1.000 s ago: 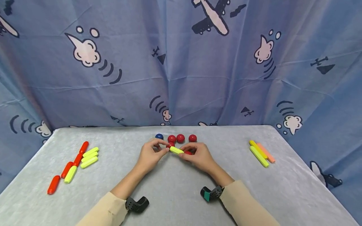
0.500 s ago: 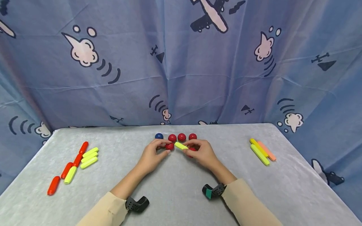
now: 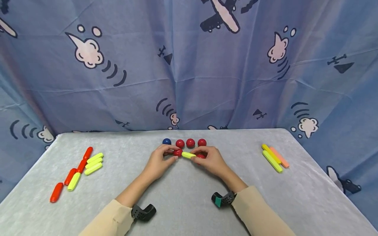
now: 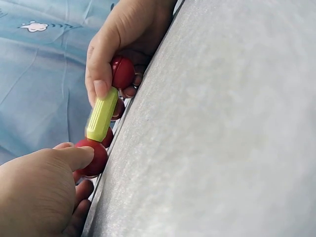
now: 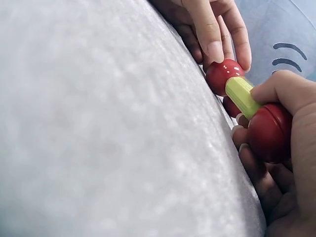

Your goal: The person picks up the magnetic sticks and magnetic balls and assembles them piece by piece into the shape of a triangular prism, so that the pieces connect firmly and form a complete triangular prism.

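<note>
A short yellow-green rod (image 3: 189, 155) with ridged sides lies between my two hands. My left hand (image 3: 157, 163) pinches a red ball (image 4: 94, 159) between thumb and fingers. The rod's left end meets this ball; whether it is seated in it I cannot tell. My right hand (image 3: 213, 162) pinches the rod near its other end, the thumb lying along it. A second red ball (image 5: 270, 132), with a seam line, sits at that end, partly hidden within the right hand in the head view.
Behind the hands stand a blue ball (image 3: 166, 141) and three red balls (image 3: 190, 143) in a row. At left lie red rods (image 3: 56, 192) and yellow-green rods (image 3: 94, 168). Longer yellow and orange rods (image 3: 279, 157) lie at right. A curtain (image 3: 189, 65) hangs behind the table (image 3: 183, 206).
The rod first lay near the left red ball, then stood apart from it, held by the right hand. Now its left end is back against that ball. The other pieces stay put.
</note>
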### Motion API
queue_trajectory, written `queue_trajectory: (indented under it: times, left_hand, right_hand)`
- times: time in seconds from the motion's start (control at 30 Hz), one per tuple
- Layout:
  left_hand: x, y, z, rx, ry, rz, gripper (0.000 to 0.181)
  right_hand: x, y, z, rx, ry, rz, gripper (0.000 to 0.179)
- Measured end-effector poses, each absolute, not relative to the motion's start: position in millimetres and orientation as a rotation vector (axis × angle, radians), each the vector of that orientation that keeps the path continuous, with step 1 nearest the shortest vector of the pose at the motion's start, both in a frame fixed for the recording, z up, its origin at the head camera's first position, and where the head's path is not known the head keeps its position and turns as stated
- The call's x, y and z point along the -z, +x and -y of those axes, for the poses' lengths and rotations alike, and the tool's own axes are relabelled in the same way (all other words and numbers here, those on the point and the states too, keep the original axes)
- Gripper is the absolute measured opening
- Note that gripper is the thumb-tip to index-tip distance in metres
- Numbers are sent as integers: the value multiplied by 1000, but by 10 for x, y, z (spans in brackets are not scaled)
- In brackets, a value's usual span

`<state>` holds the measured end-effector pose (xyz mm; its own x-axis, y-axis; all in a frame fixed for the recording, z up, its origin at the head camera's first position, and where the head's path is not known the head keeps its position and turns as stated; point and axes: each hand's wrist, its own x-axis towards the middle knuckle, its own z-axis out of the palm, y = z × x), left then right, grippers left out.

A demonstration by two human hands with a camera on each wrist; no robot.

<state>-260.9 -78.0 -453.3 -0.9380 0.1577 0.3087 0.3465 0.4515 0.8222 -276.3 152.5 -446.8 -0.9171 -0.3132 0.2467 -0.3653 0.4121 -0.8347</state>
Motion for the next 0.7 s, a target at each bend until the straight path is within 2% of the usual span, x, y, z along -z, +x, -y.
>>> queue_trajectory:
  times: [0.47,0.7]
  left_hand:
    - [4527,-2627,769,1334,-466,2630,35]
    - [4526,-2591,781,1418,-632,2591,38]
  right_hand:
    - [4455,-2735,-1525,-1425,698,2655,19]
    - [4458,-2724,-1491,-1408,777,2700,36]
